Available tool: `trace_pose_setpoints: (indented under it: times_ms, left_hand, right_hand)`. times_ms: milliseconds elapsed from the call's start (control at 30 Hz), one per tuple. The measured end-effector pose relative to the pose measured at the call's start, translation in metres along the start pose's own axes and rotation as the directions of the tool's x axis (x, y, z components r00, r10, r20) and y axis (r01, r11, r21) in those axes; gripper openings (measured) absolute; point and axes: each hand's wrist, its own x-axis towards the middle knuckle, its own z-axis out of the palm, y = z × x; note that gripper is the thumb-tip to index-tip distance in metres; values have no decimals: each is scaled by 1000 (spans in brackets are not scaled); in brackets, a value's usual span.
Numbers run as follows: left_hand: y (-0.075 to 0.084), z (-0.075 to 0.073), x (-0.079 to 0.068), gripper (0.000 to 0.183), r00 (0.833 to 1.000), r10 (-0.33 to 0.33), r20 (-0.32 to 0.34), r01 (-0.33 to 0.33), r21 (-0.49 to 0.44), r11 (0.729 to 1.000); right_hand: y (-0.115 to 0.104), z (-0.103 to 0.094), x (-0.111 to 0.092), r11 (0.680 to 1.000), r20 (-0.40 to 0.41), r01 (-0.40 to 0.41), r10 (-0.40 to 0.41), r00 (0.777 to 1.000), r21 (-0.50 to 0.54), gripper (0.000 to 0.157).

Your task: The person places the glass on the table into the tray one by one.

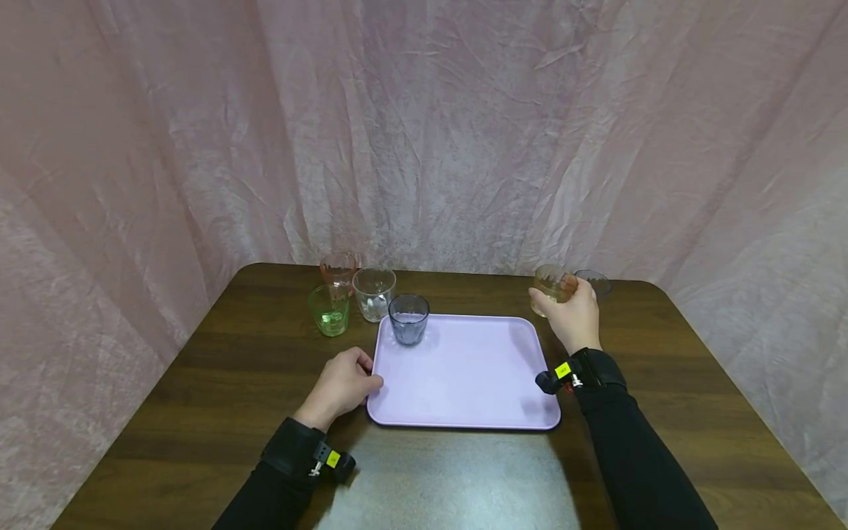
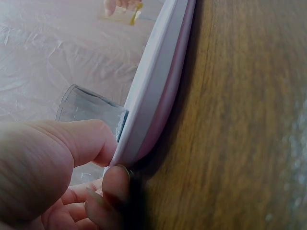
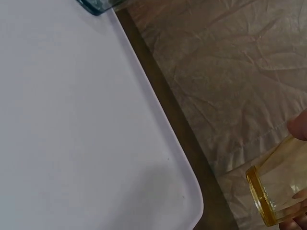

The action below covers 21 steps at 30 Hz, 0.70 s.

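My left hand [image 1: 341, 386] pinches the left edge of a lilac tray [image 1: 470, 379] between thumb and fingers; the left wrist view shows the thumb over the rim and a fingertip beneath it. A grey-blue glass [image 1: 408, 324] stands upright in the tray's back left corner. Beyond the tray's back right corner, my right hand [image 1: 575, 316] grips a yellow glass [image 1: 548, 283]. In the right wrist view this yellow glass [image 3: 283, 187] appears beside the tray's corner, partly cut off by the frame. Just behind the right hand is a dark clear glass [image 1: 596, 281], partly hidden.
Left of the tray stand a green glass [image 1: 330, 313], a clear glass [image 1: 374, 294] and a pink glass [image 1: 338, 269], close together. The wooden table [image 1: 199, 412] ends at the back against a pink velvet curtain [image 1: 424, 132].
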Motion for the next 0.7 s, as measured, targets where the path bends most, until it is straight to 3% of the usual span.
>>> trace_pose_setpoints:
  times_ms: [700]
  left_hand:
    - [0, -1, -1, 24, 1000, -15, 5, 15, 0, 1000]
  right_hand:
    - [-32, 6, -8, 997, 20, 48, -50, 999, 68, 95]
